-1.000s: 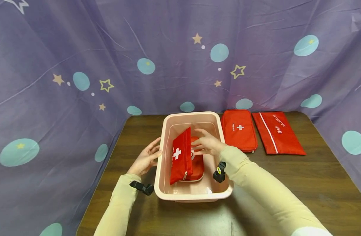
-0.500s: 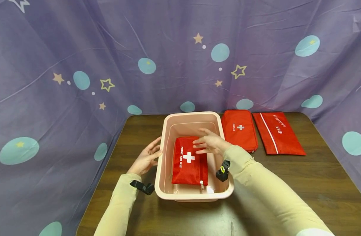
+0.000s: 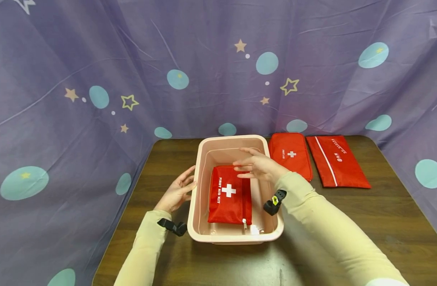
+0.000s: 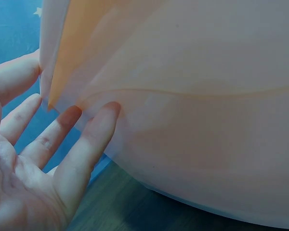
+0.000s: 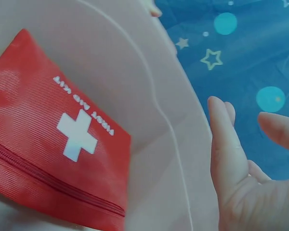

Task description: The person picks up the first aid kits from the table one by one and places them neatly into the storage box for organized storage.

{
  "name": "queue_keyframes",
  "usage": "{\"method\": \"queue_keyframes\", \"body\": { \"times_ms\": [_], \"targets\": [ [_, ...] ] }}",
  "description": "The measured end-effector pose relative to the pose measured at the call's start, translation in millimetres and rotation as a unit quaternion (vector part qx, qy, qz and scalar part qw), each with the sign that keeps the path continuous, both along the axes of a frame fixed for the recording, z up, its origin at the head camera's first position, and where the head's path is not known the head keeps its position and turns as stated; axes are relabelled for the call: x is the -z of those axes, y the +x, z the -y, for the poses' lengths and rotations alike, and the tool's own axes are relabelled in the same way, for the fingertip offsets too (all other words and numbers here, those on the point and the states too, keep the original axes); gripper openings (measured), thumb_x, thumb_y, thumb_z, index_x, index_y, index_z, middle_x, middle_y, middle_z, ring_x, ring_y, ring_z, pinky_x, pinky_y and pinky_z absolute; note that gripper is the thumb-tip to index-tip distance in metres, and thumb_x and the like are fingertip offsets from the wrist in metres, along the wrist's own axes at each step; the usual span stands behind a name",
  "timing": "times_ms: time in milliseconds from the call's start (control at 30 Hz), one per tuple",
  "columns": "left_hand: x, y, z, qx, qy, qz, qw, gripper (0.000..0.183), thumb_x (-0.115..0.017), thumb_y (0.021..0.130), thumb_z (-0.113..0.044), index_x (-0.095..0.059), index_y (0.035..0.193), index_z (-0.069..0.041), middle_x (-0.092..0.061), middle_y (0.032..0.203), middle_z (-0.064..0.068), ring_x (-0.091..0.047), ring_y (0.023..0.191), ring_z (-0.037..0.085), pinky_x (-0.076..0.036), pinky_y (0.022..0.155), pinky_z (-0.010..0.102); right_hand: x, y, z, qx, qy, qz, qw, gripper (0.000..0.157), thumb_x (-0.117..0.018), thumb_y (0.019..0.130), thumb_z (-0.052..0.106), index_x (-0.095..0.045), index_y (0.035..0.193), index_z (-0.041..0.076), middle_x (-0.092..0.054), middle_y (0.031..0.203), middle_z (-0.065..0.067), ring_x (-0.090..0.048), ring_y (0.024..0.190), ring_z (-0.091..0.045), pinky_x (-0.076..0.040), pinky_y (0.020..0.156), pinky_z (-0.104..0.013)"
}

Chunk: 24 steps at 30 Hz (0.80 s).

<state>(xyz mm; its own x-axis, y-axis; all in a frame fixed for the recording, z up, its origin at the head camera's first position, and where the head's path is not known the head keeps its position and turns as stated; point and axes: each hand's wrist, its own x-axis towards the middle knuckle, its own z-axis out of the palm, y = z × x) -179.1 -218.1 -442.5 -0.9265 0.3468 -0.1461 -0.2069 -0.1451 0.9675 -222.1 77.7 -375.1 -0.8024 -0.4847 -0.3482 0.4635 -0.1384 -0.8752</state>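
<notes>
Loosely, the red pouch (image 3: 225, 207) lay inside the pink bin (image 3: 236, 238), its white cross facing up. The left hand (image 3: 176, 192), fingers extended, touched the bin's side, probably to steady it; the right hand (image 3: 260, 166) hovered over the pouch's far right corner, fingers outstretched, holding nothing.

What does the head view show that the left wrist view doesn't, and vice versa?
Only the head view shows the FIRST AID KIT pouch inside the bin, the right hand, and the FIRST AID case and striped pouch on the table.

Only the left wrist view shows the bin's outer left wall.

Both show the left hand touching the bin, plus table and starry curtain.
</notes>
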Motion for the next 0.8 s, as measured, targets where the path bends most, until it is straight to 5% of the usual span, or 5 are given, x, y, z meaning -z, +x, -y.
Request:
{"method": "queue_keyframes", "body": {
  "times_ms": [300,800],
  "targets": [
    [-1.9,1.2,-0.5,-0.004,-0.004,0.001,1.0000,0.066,-0.051,0.096,-0.003,-0.018,0.152,-0.012,-0.050,0.123,-0.001,-0.059,0.101,0.014,-0.053,0.077,0.039,-9.1,1.7,-18.2,-0.003,-0.053,0.012,0.999,0.065,-0.039,0.096,-0.001,-0.009,0.152,0.016,-0.065,0.095,0.000,-0.063,0.087,-0.014,-0.055,0.080,-0.031],
    [-2.7,0.7,-0.7,0.000,-0.002,0.004,1.0000,0.066,-0.050,0.096,-0.002,-0.017,0.152,-0.013,-0.050,0.123,-0.001,-0.059,0.102,0.015,-0.053,0.075,0.037,-2.5,4.2,-47.7,-0.011,-0.055,0.007,0.998,0.063,-0.036,0.098,0.001,-0.007,0.152,0.014,-0.061,0.103,-0.002,-0.061,0.096,-0.014,-0.048,0.095,-0.038]
  ]
}}
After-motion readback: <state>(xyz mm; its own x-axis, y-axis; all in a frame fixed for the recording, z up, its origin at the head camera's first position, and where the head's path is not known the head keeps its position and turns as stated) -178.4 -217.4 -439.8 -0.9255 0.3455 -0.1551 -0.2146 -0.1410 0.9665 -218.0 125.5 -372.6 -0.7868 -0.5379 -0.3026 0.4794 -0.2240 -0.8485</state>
